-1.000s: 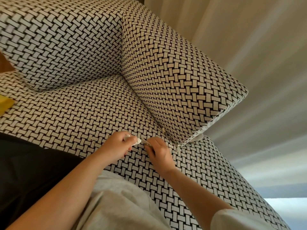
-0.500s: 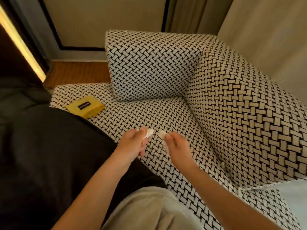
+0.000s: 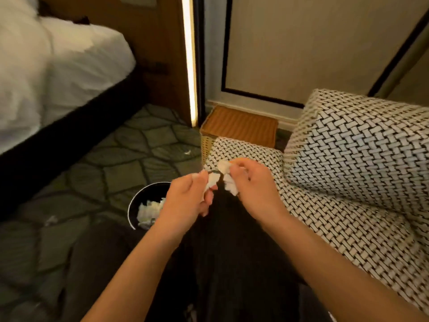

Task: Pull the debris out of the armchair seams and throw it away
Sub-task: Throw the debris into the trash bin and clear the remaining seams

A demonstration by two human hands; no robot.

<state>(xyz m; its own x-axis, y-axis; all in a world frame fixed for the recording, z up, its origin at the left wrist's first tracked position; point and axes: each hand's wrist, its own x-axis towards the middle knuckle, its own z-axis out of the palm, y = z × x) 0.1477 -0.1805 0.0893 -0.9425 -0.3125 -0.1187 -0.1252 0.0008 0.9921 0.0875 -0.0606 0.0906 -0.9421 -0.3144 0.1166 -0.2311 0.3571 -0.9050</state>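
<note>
My left hand pinches a white scrap of paper debris between thumb and fingers. My right hand is closed on a second, crumpled white scrap. Both hands are held close together above my dark lap, just left of the black-and-white woven armchair. A round black waste bin stands on the floor below and left of my left hand, with white paper bits inside it.
A wicker basket stands against the wall beyond the chair seat. A bed with white bedding fills the left side. Green patterned carpet carries small white scraps. A lit vertical strip runs down the wall.
My view has swung left from the armchair seam to the floor and bin. Both hands lifted off the seat with the white scraps and moved toward the bin.
</note>
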